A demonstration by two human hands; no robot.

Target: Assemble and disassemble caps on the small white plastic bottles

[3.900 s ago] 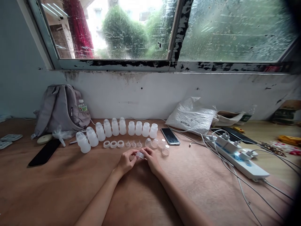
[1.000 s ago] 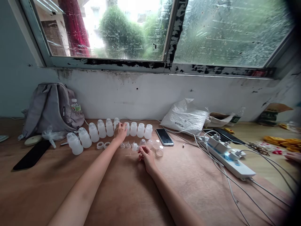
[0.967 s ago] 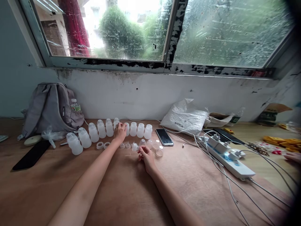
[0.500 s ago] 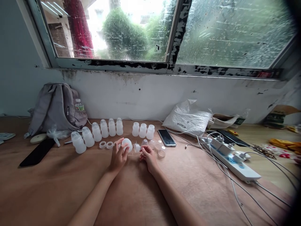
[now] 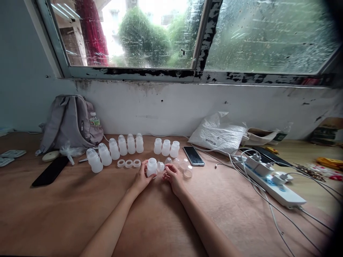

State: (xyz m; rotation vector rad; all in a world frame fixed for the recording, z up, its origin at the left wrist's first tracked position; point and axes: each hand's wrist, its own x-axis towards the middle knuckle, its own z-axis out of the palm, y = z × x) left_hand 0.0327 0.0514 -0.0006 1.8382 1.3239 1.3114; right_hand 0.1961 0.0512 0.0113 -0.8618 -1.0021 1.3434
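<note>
rain-streaked window above a brown desk (image 5: 66, 210). left hand (image 5: 142, 177) has its fingers wrapped round a small white bottle (image 5: 152, 167), held upright just above the desk, in front of the row of bottles (image 5: 115, 151). right hand (image 5: 173, 175) pinches a clear cap part (image 5: 160, 166) beside the bottle's neck. step in hand appears to be fitting; next move calls for aligning cap over mouth.
</note>
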